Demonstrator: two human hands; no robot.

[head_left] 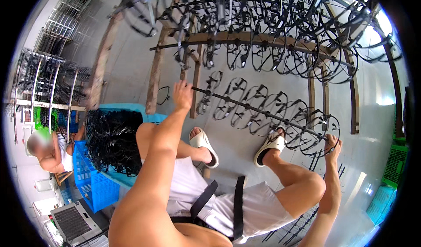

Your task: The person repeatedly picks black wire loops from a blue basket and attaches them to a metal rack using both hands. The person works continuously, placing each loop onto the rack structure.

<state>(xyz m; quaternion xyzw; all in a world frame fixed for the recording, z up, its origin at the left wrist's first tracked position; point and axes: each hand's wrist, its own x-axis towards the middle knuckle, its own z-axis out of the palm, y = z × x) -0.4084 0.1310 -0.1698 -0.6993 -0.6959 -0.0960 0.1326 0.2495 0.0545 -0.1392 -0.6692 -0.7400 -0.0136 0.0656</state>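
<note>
A long dark rod (237, 102) slants across in front of me, held level with my knees. Along it hang several thin black looped pieces (258, 93), whose exact kind I cannot make out. My left hand (183, 94) is closed round the rod's far left end. At the nearer right end, my right hand (333, 145) pinches the rod close to the last loop. Beyond it, more black loops hang on another rod (245, 42) across a wooden rack (280, 39).
Left of my knee stands a light-blue tub (151, 115) full of tangled black pieces (116, 137). A blue crate (94, 181) and a seated person (52, 155) are farther left. Bare rods (302, 220) lie on the floor at right, near green (394, 163) and turquoise crates (380, 203).
</note>
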